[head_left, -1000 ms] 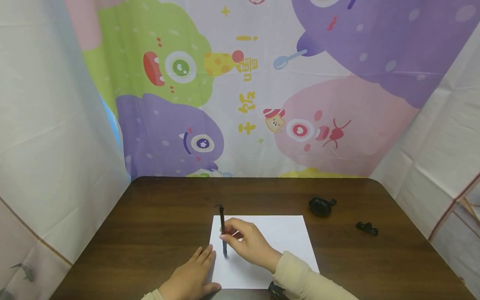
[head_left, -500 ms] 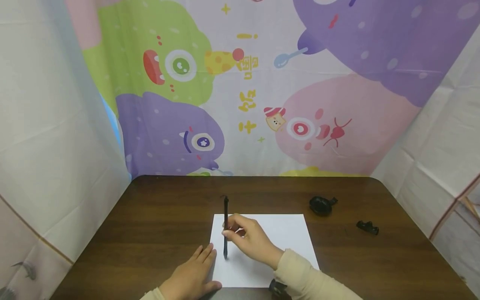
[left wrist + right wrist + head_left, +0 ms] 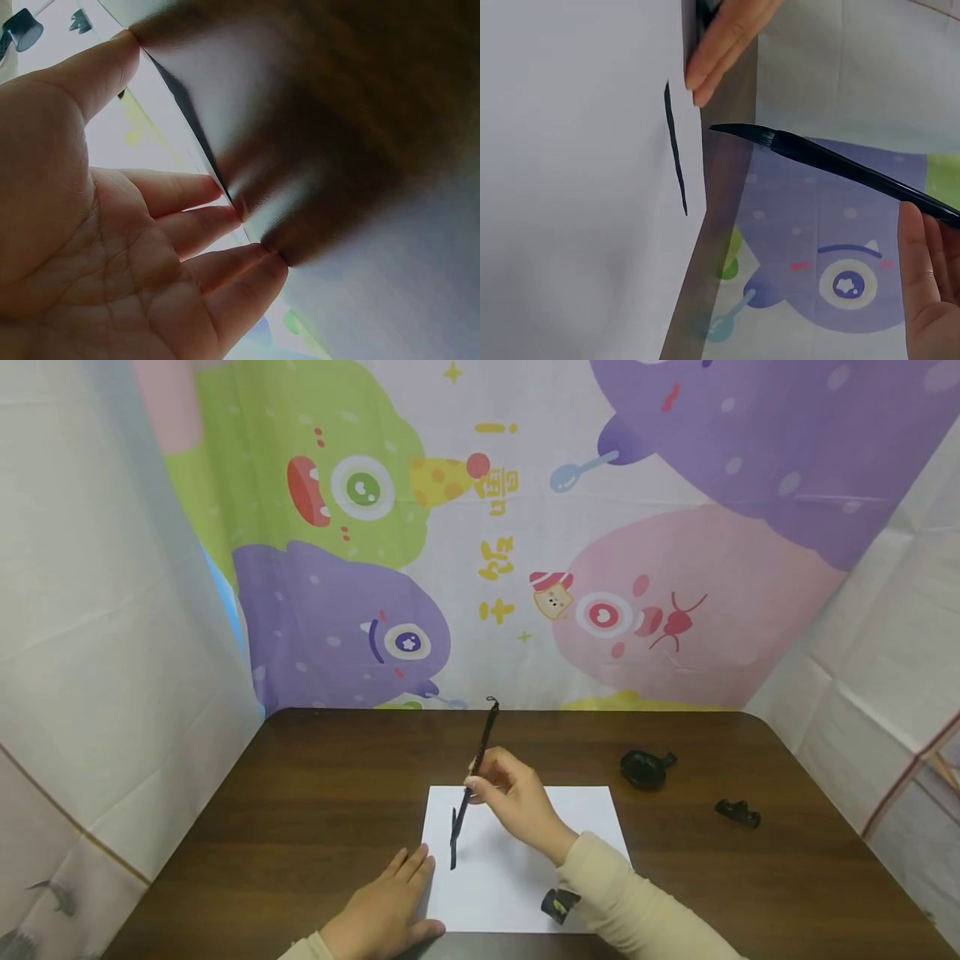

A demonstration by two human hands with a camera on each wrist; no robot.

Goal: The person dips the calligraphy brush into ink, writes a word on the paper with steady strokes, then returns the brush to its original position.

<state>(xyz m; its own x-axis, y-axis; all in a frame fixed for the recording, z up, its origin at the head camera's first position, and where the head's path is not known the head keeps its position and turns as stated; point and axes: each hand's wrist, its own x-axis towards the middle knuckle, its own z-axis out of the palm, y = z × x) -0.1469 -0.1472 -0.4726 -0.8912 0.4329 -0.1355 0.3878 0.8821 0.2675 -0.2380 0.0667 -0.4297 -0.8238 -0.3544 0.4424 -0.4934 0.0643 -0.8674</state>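
My right hand [image 3: 521, 797] pinches a black calligraphy brush [image 3: 480, 753] by its shaft, over a sheet of white paper [image 3: 517, 860]. The brush leans, its hanging loop at the top and its bristles low over the paper. In the right wrist view the dark bristle tip of the brush [image 3: 739, 131] stands apart from the sheet. A thin black ink stroke [image 3: 453, 857] runs lengthwise near the paper's left edge. My left hand [image 3: 386, 902] lies flat with fingers straight, fingertips at that edge; in the left wrist view the palm of the left hand [image 3: 97, 232] shows.
A dark block with a yellowish mark [image 3: 558, 906] sits at the paper's near right, partly behind my sleeve. Farther right on the brown table [image 3: 315, 777] are a round black dish with a stub handle [image 3: 643, 769] and a black wavy brush rest [image 3: 738, 812]. A cartoon curtain [image 3: 495, 677] hangs behind.
My right hand has moved up and away to the right with the brush, which now tilts right. The ink stroke shows fully on the paper. My left hand stays in place.
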